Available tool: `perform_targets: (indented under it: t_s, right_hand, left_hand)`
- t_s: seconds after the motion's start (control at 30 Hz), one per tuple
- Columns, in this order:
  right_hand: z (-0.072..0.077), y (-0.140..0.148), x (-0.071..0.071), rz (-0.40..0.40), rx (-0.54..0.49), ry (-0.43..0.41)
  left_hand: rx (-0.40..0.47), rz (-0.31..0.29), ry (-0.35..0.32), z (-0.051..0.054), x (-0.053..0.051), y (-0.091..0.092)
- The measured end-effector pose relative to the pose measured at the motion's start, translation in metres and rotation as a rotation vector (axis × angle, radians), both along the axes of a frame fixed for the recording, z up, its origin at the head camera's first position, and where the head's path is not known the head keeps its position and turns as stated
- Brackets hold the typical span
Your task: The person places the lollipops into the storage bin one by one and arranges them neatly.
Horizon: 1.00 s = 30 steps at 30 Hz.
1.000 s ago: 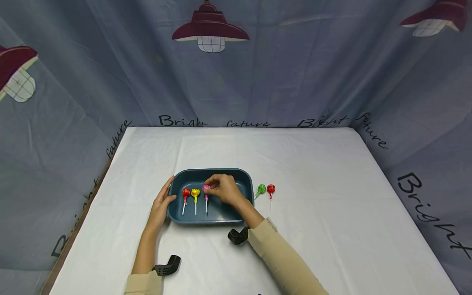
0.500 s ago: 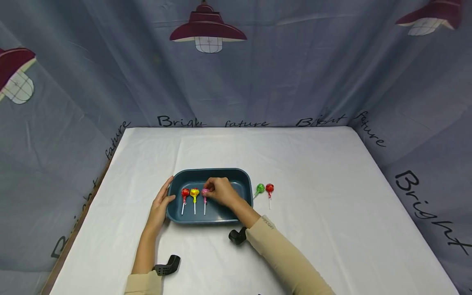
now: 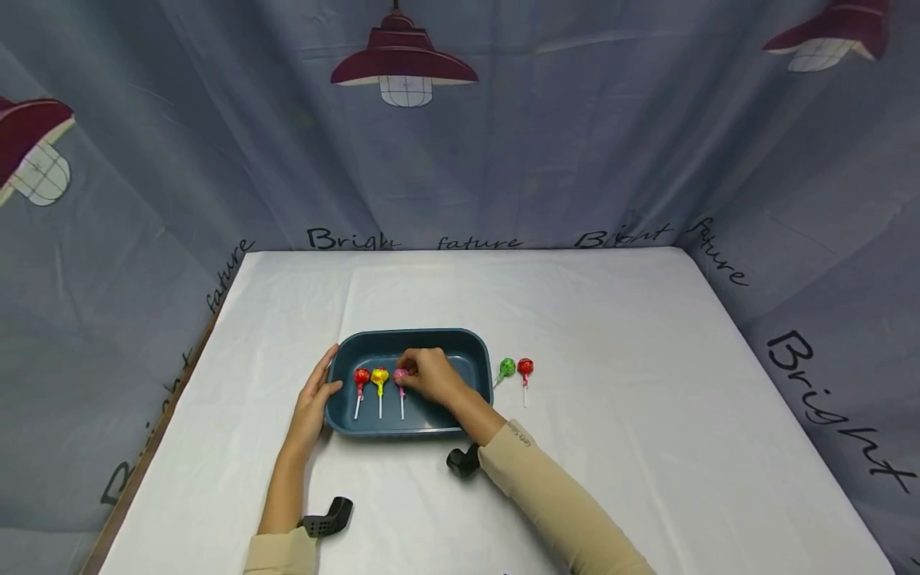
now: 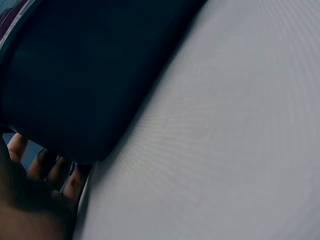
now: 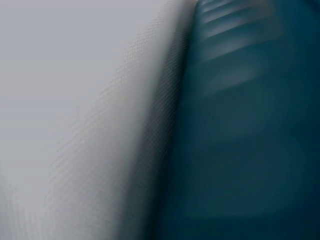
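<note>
In the head view my right hand (image 3: 434,377) pinches the wrapped head of a pink lollipop (image 3: 402,391) low inside a dark blue-green tray (image 3: 410,434). Its white stick points toward me. To its left in the tray lie a yellow lollipop (image 3: 380,377) and a red lollipop (image 3: 361,376), side by side. My left hand (image 3: 311,403) holds the tray's left end, thumb over the rim and fingers along the outer wall. The left wrist view shows those fingers (image 4: 72,185) by the tray's corner. Only the tray's wall (image 5: 235,140) and cloth appear in the right wrist view.
Just right of the tray a green lollipop (image 3: 507,366) and another red lollipop (image 3: 525,366) lie on the white tablecloth (image 3: 611,383). A grey curtain (image 3: 503,160) with printed lamps hangs behind and beside the table. Black camera mounts (image 3: 329,517) sit on both wrists.
My right hand has moved slightly down and toward me, and the pink lollipop's stick has swung a little. My left hand and the tray keep their places; the head view shifted slightly.
</note>
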State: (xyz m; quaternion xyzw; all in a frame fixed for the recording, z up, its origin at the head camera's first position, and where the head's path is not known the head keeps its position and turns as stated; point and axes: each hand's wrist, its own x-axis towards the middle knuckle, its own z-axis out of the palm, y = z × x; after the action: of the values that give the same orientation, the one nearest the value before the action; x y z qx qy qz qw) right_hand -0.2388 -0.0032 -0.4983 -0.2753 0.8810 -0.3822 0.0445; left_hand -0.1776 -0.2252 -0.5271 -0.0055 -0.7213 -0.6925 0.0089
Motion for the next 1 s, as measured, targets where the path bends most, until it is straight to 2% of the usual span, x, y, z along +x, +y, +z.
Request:
perform_targets:
  t_s: [0.2,0.3,0.47,0.67,0.87,1.0]
  right_hand:
    - [0.001,0.006,0.003,-0.065,-0.018,-0.032]
    - [0.002,0.01,0.005,-0.099,-0.045,-0.044]
    - [0.01,0.017,0.007,-0.112,-0.069,-0.017]
    - [0.034,0.034,0.009,-0.136,-0.141,-0.004]
    - [0.058,0.063,0.008,-0.215,-0.266,0.059]
    - [0.065,0.09,0.007,-0.257,-0.327,0.088]
  left_hand:
    - [0.014,-0.01,-0.008,0.017,0.005,0.008]
    - [0.011,-0.012,-0.012,0.02,0.007,0.011]
    - [0.023,-0.006,-0.014,0.009,0.004,0.008]
    - [0.002,0.006,0.014,-0.004,-0.002,0.003]
    - [-0.013,0.018,0.014,-0.006,-0.001,0.002]
    - [-0.021,0.017,0.01,-0.006,-0.002,0.0]
